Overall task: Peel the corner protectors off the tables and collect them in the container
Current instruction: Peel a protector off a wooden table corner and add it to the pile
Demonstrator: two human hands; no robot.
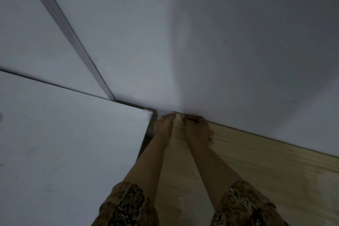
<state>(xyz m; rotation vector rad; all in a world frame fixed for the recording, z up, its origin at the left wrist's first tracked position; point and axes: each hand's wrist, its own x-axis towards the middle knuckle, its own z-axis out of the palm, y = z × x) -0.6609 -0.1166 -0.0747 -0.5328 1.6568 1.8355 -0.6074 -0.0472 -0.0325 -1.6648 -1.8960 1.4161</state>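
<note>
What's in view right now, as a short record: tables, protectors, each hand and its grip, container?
tables: white table at left, wood table at right, both against the wall
protectors: one on the white table's far corner; a pale one at the wood table's far corner
left hand: grip on the pale protector
right hand: grip on the same protector
container: not visible
</note>
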